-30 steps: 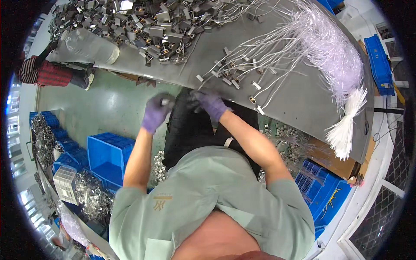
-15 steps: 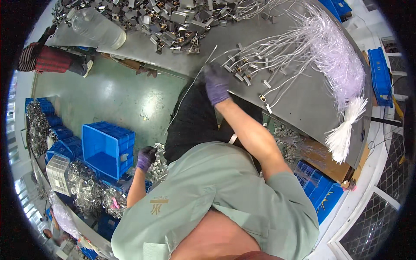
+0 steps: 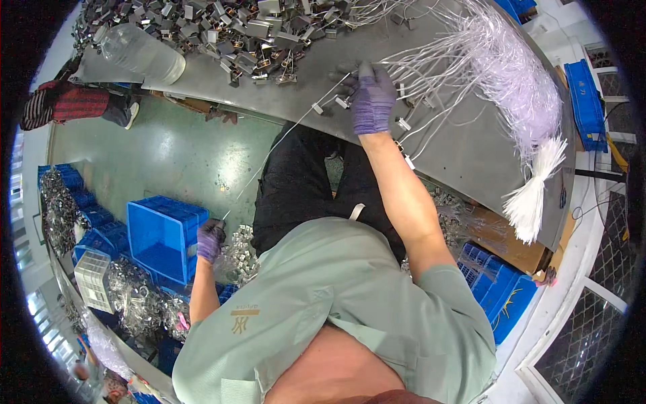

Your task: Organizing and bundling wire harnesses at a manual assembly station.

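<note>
My right hand [image 3: 371, 99], in a purple glove with dark fingers, reaches over the grey worktable. Its fingers look spread, among small metal clips and pale wires [image 3: 420, 66]. A thin white wire [image 3: 276, 143] slants from beside those fingertips, across the table edge, down toward my left hand [image 3: 210, 241]. That hand, gloved alike, is low on the left beside a blue crate, fingers closed around what appears to be the wire's lower end. Two small clips [image 3: 317, 108] lie near the table's front edge, left of my right hand.
A heap of metal clips [image 3: 256, 30] covers the far table, with a clear plastic bottle [image 3: 141, 54] beside it. A purple-white wire bundle [image 3: 518, 87] lies at right. Blue crates [image 3: 165, 232] and bagged metal parts [image 3: 131, 289] stand left. Another person [image 3: 74, 104] is at far left.
My right hand has moved right and farther onto the table, into the clips and wires. My left hand has shifted slightly left, and the white wire's lower end has moved left with it.
</note>
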The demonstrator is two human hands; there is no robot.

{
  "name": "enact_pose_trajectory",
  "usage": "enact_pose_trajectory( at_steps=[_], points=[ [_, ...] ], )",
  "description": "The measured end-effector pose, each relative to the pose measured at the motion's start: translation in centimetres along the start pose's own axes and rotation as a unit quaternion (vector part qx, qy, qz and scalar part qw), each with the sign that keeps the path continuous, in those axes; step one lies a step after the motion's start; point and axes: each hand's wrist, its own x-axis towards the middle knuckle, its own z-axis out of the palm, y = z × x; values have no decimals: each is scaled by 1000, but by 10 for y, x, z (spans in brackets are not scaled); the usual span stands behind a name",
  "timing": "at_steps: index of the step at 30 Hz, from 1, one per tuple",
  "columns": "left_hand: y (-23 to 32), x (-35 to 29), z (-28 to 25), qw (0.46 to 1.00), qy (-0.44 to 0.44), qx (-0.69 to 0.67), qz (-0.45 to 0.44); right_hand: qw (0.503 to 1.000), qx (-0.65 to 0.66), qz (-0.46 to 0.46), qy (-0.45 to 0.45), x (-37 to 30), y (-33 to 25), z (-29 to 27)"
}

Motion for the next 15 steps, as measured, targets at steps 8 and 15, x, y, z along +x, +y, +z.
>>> enact_pose_trajectory(
  at_steps=[8,15],
  points=[
    [26,-2,11,995,-89,31,28,992,-123,28,-12,20,-20,-21],
    [52,3,44,992,-123,2,24,985,-123,110,-46,24,-39,-41]
  ],
)
